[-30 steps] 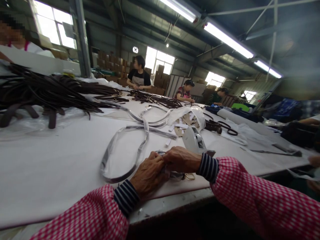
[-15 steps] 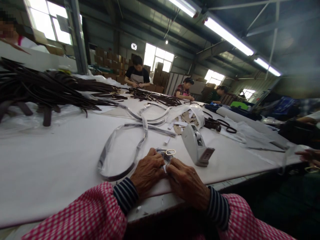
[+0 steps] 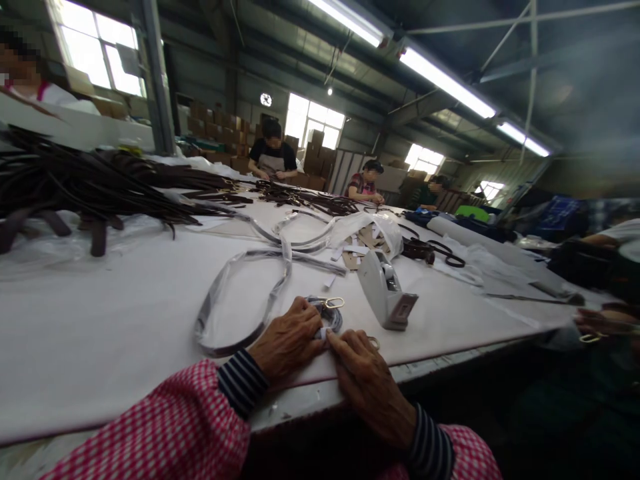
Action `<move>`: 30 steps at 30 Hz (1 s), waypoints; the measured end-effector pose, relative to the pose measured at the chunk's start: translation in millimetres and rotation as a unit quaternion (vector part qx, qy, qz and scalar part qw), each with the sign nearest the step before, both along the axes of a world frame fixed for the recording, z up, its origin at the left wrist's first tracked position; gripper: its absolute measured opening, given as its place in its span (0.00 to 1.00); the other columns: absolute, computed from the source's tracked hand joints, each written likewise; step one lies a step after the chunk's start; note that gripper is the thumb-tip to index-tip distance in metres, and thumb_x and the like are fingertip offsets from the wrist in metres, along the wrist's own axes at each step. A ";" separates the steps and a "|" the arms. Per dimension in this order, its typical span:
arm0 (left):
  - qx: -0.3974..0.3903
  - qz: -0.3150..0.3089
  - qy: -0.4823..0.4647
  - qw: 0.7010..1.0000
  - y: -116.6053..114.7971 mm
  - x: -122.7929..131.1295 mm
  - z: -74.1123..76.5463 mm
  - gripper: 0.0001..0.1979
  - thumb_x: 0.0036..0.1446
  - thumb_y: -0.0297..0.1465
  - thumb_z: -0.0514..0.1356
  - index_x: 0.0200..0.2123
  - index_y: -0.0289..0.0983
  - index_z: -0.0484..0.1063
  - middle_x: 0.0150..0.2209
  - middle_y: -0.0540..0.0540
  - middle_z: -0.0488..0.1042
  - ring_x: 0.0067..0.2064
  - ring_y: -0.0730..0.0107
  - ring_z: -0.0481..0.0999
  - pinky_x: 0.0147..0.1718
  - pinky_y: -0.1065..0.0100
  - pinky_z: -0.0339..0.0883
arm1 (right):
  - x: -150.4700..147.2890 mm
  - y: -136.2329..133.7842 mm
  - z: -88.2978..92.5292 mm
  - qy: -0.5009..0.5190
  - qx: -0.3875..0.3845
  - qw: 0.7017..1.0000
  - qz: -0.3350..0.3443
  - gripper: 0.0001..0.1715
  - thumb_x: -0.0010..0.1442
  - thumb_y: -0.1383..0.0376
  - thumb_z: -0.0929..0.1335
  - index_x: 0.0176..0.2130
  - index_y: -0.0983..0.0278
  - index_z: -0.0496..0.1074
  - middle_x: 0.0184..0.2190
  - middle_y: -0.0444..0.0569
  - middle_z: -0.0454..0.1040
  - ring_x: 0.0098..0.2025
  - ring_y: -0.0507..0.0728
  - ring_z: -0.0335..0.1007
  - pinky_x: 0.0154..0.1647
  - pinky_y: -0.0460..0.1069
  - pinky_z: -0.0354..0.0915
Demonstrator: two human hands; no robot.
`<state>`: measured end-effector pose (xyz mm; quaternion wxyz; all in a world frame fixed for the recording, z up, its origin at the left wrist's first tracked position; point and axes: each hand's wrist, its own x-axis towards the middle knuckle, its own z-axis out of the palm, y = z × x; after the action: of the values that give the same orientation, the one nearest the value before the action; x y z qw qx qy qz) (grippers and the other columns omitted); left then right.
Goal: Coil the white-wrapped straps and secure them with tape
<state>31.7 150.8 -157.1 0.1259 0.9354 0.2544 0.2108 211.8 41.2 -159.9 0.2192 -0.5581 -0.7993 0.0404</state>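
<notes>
A dark strap in clear plastic, coiled into a small bundle (image 3: 336,321), lies near the table's front edge. One gold-coloured metal clasp (image 3: 334,303) sticks out on top of it. My left hand (image 3: 290,339) is closed round the bundle's left side, its fingertips partly hidden. A small white label (image 3: 324,332) shows between both hands. My right hand (image 3: 367,373) has its fingertips against the label's right edge, its other fingers bent together over the table. Beyond its knuckles another gold-coloured metal ring (image 3: 374,343) peeks out. Right of the bundle stands a grey tape dispenser (image 3: 383,293).
A long plastic-wrapped strap (image 3: 220,347) loops over the white table (image 3: 125,347). Behind it sits a plastic bag of cardboard pieces (image 3: 370,240). Dark straps (image 3: 90,187) pile up at left. Several co-workers sit or stand around, one person's hand (image 3: 600,320) at far right.
My right hand has shifted slightly down from the bundle, exposing more of the coil and a second metal ring. My left hand still grips the coil. The view has turned a little.
</notes>
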 end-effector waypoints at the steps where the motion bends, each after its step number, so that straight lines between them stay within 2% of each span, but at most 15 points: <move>1: 0.002 -0.002 0.003 1.000 -0.4 0.6 -1.4 0.08 0.68 0.34 0.56 0.38 0.37 0.69 0.43 0.42 0.71 0.53 0.54 0.64 0.52 0.56 0.68 | -0.4 -1.0 2.0 0.003 -0.001 1.000 0.001 0.33 0.64 0.77 0.62 0.66 0.61 0.61 0.48 0.54 0.70 0.50 0.63 0.63 0.56 0.62 0.65; 4: -0.019 -0.014 0.001 1.000 0.9 -0.4 -3.3 0.08 0.69 0.35 0.54 0.38 0.38 0.67 0.43 0.43 0.70 0.53 0.54 0.64 0.49 0.57 0.69 | 7.4 -3.8 15.1 0.033 0.006 0.999 0.018 0.30 0.64 0.76 0.65 0.62 0.57 0.66 0.47 0.51 0.71 0.49 0.61 0.65 0.56 0.59 0.66; 6: -0.040 -0.013 -0.006 0.999 3.3 -1.9 -4.1 0.09 0.69 0.37 0.54 0.37 0.39 0.66 0.42 0.43 0.70 0.52 0.53 0.65 0.48 0.55 0.69 | 24.9 -4.7 31.4 0.066 0.058 0.996 0.010 0.24 0.64 0.73 0.65 0.57 0.57 0.71 0.47 0.50 0.71 0.50 0.60 0.66 0.55 0.58 0.66; 8: -0.059 -0.002 -0.015 0.998 5.8 -2.3 -5.7 0.10 0.69 0.38 0.53 0.36 0.39 0.66 0.42 0.43 0.69 0.51 0.53 0.65 0.47 0.54 0.69 | 52.5 -3.9 53.1 0.097 0.135 0.985 -0.043 0.16 0.66 0.70 0.65 0.51 0.59 0.74 0.46 0.51 0.72 0.51 0.60 0.67 0.52 0.56 0.67; 10: -0.071 0.012 -0.023 0.997 7.7 -1.1 -8.1 0.12 0.69 0.39 0.52 0.36 0.39 0.65 0.42 0.43 0.68 0.50 0.54 0.66 0.47 0.53 0.68 | 85.4 0.0 76.2 0.125 0.169 0.970 -0.119 0.12 0.67 0.65 0.65 0.46 0.61 0.77 0.44 0.52 0.73 0.48 0.60 0.69 0.44 0.53 0.68; 12: -0.076 0.031 -0.030 0.996 8.5 1.1 -10.4 0.12 0.69 0.39 0.51 0.35 0.39 0.65 0.41 0.44 0.68 0.49 0.54 0.66 0.46 0.54 0.68 | 116.3 7.9 95.1 0.148 0.132 0.963 -0.183 0.13 0.66 0.60 0.65 0.41 0.62 0.78 0.42 0.52 0.74 0.43 0.59 0.70 0.38 0.51 0.67; 14: -0.076 0.044 -0.034 0.996 8.0 2.9 -11.8 0.12 0.69 0.39 0.51 0.35 0.40 0.65 0.42 0.43 0.68 0.48 0.54 0.66 0.45 0.55 0.69 | 139.1 18.9 106.1 0.171 0.034 0.958 -0.229 0.15 0.63 0.57 0.67 0.37 0.64 0.79 0.38 0.51 0.75 0.40 0.58 0.70 0.35 0.49 0.65; 16: -0.072 0.040 -0.040 0.996 6.9 3.4 -11.8 0.12 0.68 0.39 0.52 0.35 0.40 0.66 0.42 0.43 0.68 0.47 0.55 0.67 0.43 0.56 0.69 | 151.7 30.6 109.4 0.195 -0.075 0.943 -0.257 0.16 0.60 0.55 0.68 0.35 0.66 0.78 0.34 0.51 0.75 0.36 0.57 0.69 0.30 0.48 0.63; 18: -0.068 0.026 -0.050 0.996 5.9 2.6 -10.7 0.12 0.68 0.40 0.51 0.35 0.40 0.66 0.40 0.43 0.68 0.47 0.54 0.67 0.44 0.55 0.69 | 155.9 40.5 108.2 0.213 -0.140 0.929 -0.270 0.17 0.59 0.55 0.68 0.34 0.66 0.78 0.30 0.49 0.73 0.32 0.55 0.67 0.25 0.46 0.59; 25: -0.083 0.038 -0.050 0.995 4.4 2.1 -9.6 0.12 0.68 0.39 0.51 0.35 0.40 0.68 0.41 0.43 0.69 0.46 0.56 0.68 0.45 0.57 0.69 | 152.7 59.7 102.3 0.237 -0.184 0.906 -0.298 0.12 0.53 0.59 0.71 0.27 0.66 0.77 0.20 0.44 0.64 0.26 0.52 0.60 0.20 0.44 0.52; 30: -0.077 0.041 -0.053 0.995 5.7 3.0 -13.6 0.12 0.68 0.40 0.52 0.36 0.41 0.68 0.40 0.44 0.69 0.46 0.56 0.69 0.44 0.58 0.69 | 151.0 63.8 97.7 0.310 -0.182 0.878 -0.317 0.11 0.49 0.59 0.71 0.27 0.65 0.77 0.23 0.43 0.62 0.28 0.51 0.57 0.22 0.43 0.52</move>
<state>34.7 156.5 -170.6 0.2023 0.8993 0.3006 0.2448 362.9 105.1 -62.1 0.3515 -0.7708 -0.4492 0.2838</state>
